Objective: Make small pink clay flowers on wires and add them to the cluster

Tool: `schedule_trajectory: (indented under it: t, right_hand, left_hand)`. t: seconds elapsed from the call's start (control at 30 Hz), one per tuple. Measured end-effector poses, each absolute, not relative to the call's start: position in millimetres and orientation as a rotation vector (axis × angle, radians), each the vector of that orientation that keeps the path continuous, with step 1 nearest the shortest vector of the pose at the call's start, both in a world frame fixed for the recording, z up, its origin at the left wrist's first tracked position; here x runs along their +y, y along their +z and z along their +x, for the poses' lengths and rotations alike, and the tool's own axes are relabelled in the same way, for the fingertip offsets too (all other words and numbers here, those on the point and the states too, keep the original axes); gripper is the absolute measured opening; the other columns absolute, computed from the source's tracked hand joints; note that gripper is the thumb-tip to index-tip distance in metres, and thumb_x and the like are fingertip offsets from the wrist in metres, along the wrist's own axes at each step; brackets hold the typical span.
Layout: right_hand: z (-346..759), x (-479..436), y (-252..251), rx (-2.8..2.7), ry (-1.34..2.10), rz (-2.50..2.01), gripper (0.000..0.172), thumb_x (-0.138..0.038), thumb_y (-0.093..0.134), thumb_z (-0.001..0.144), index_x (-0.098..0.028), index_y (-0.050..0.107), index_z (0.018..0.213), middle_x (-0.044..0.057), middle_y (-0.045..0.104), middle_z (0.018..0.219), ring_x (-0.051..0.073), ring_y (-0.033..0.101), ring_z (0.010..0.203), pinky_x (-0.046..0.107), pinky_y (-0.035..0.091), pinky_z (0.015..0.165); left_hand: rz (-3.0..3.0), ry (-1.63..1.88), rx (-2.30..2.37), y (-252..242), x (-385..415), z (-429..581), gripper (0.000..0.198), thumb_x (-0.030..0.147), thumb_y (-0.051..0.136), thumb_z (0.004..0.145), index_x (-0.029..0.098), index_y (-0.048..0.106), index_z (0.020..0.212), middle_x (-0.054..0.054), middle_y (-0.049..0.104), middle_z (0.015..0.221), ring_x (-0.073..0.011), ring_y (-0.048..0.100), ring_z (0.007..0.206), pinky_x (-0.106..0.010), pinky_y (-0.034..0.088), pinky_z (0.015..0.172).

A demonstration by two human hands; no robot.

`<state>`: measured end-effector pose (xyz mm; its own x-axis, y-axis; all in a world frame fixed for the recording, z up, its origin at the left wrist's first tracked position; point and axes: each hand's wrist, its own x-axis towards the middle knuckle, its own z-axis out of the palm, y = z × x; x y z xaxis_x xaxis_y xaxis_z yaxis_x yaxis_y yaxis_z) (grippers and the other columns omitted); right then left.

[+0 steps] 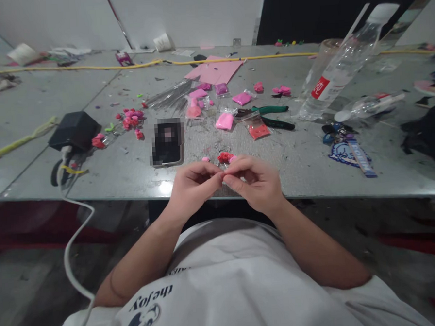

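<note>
My left hand [196,183] and my right hand [257,183] meet over the table's front edge, fingertips pinched together. Whatever lies between them is too small or hidden to make out. Just beyond the fingertips is a crumpled red clay-like piece [225,157], with a bit of pink beside it partly covered by my right hand. A small pink lump [205,159] lies beyond my left hand. Farther back are small bags of soft pink material [224,121], a bag with orange-red material [256,128] and green-handled pliers [273,110].
A phone [167,142] lies left of centre, near red and pink flower-like pieces [132,119]. A black power adapter [74,131] trails a white cable past the table edge. On the right, a plastic bottle [339,76] leans by a clear cup, near a keychain [352,156].
</note>
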<state>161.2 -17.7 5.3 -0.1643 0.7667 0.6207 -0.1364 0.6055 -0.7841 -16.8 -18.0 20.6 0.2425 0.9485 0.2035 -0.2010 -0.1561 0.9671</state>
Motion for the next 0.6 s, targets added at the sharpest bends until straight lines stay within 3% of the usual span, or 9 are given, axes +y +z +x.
schedule_trajectory:
  t: [0.23, 0.6]
  right_hand:
    - [159.9, -14.7, 12.0, -1.650, 0.670, -0.484, 0.016, -0.013, 0.080, 0.090, -0.025, 0.079, 0.100, 0.000, 0.067, 0.089, 0.010, 0.060, 0.073, 0.025, 0.054, 0.063]
    - [159.5, -17.4, 12.3, -1.675, 0.595, -0.550, 0.017, -0.012, 0.076, 0.093, -0.025, 0.080, 0.103, 0.001, 0.068, 0.089, 0.010, 0.061, 0.073, 0.023, 0.055, 0.061]
  left_hand:
    - [1.296, 1.187, 0.808, 15.1, -15.9, -20.5, 0.016, 0.030, 0.084, 0.085, 0.017, 0.078, 0.078, 0.003, 0.058, 0.054, -0.0042, 0.042, 0.041, -0.017, 0.030, 0.039]
    - [1.297, 1.188, 0.794, 14.0, -16.1, -20.3, 0.018, 0.033, 0.084, 0.087, 0.018, 0.078, 0.079, 0.003, 0.057, 0.054, -0.0038, 0.043, 0.042, -0.016, 0.030, 0.039]
